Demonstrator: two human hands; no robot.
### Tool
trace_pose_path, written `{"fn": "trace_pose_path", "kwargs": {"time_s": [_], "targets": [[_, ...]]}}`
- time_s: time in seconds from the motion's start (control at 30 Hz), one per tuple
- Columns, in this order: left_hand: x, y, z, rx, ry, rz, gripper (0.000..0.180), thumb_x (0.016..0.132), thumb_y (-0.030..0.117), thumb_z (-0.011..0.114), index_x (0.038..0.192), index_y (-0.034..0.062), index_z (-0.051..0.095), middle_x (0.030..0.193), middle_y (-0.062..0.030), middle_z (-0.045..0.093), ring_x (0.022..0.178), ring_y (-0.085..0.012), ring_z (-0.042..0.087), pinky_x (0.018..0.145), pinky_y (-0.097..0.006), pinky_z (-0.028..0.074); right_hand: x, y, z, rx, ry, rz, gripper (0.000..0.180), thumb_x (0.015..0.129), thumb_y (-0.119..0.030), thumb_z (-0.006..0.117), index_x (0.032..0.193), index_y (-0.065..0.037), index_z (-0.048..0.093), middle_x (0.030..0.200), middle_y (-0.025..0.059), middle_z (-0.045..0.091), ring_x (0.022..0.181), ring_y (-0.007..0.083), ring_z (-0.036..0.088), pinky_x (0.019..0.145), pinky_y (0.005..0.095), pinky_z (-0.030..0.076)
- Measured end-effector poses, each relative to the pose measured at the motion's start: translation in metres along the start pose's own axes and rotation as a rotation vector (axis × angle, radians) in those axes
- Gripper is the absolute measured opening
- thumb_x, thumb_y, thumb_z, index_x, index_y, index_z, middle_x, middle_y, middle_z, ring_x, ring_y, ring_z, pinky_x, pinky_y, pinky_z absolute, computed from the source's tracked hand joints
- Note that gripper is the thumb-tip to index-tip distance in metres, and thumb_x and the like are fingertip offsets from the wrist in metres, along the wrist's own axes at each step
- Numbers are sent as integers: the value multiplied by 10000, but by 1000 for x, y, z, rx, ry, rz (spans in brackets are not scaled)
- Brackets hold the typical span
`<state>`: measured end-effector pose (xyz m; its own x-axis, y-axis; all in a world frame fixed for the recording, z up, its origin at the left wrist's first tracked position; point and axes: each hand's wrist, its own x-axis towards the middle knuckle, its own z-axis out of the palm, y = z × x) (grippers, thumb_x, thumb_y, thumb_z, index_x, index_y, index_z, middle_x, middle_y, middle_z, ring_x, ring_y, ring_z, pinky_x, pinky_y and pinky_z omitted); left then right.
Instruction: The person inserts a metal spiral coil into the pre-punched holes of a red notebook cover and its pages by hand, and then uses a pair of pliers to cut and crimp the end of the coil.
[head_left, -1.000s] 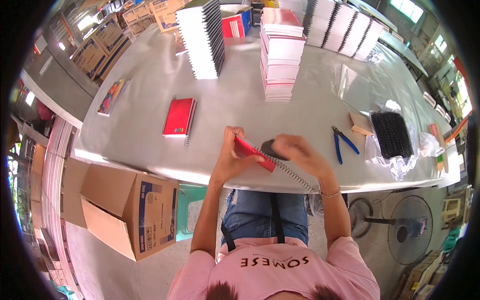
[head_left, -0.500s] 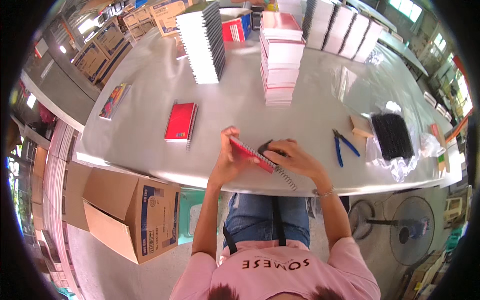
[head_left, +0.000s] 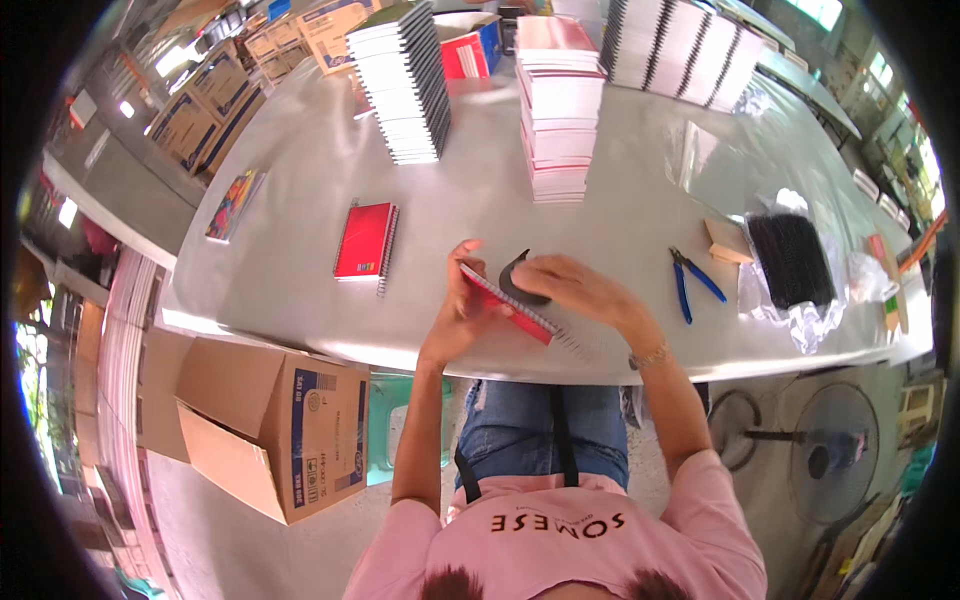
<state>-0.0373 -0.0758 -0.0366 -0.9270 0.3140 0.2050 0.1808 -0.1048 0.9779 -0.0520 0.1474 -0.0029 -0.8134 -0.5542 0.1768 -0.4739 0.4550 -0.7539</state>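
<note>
My left hand (head_left: 458, 318) is closed round a small red notebook (head_left: 532, 328), tilted with its punched edge up. A wire coil (head_left: 570, 343) runs along that edge, and its loose end sticks out past the near corner. Just beyond the notebook, my right hand (head_left: 575, 288) has its fingers bent over a black curved piece (head_left: 512, 284), whose kind I cannot make out. Another red spiral notebook (head_left: 364, 240) lies flat on the table to the left. Blue-handled pliers (head_left: 684, 288) rest with handles spread to the right.
Tall stacks of black-coiled books (head_left: 395, 95) and red-covered pads (head_left: 560, 125) stand farther back, with more coiled books (head_left: 680, 60) behind. A bundle of black coils (head_left: 790, 262) in plastic and a wooden block (head_left: 728, 241) sit right. An open carton (head_left: 325, 430) and a fan (head_left: 830, 450) are below.
My right hand has drawn slightly away from the notebook's coil edge, showing more of the black curved piece. The left hand still holds the notebook in nearly the same place.
</note>
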Motion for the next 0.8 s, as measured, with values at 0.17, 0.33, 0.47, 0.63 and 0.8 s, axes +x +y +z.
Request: {"fn": "trace_pose_path", "kwargs": {"time_s": [0.17, 0.33, 0.47, 0.63, 0.8], "targets": [[7, 6, 6, 5, -41, 19, 919, 729, 25, 811, 1453, 154, 259, 1133, -48, 344, 1084, -161, 421, 974, -284, 374, -2, 25, -1, 390, 285, -56, 292, 1004, -237, 542, 1190, -55, 674, 1121, 44, 671, 1158, 173, 573, 987, 314, 419], [6, 5, 4, -1, -36, 2, 893, 753, 6, 786, 1458, 168, 262, 1089, -28, 349, 1037, -150, 427, 951, -261, 355, 15, 20, 15, 691, 159, 248, 304, 998, -271, 550, 1158, -48, 681, 1142, 53, 670, 1093, 189, 593, 929, 294, 433], [7, 9, 5, -2, -45, 7, 886, 755, -11, 776, 1460, 165, 268, 1070, -20, 349, 1006, -142, 427, 929, -248, 363, 7, 4, 16, 54, 99, -11, 314, 989, -233, 510, 1204, -36, 626, 1207, 109, 622, 1103, 270, 575, 936, 366, 451], [6, 7, 9, -72, -45, -20, 863, 750, -18, 772, 1444, 158, 290, 1052, -12, 340, 1014, -133, 421, 924, -256, 377, 15, -11, 1, 118, 12, 113, 306, 981, -259, 504, 920, 5, 646, 907, 104, 676, 814, 277, 606, 758, 357, 461], [7, 4, 12, -11, -9, 9, 775, 781, 33, 772, 1408, 119, 324, 1134, -38, 369, 1082, -146, 407, 982, -276, 352, 10, -3, 1, 47, 345, 38, 179, 953, -177, 562, 883, -27, 629, 855, 105, 647, 830, 270, 605, 876, 393, 424]]}}
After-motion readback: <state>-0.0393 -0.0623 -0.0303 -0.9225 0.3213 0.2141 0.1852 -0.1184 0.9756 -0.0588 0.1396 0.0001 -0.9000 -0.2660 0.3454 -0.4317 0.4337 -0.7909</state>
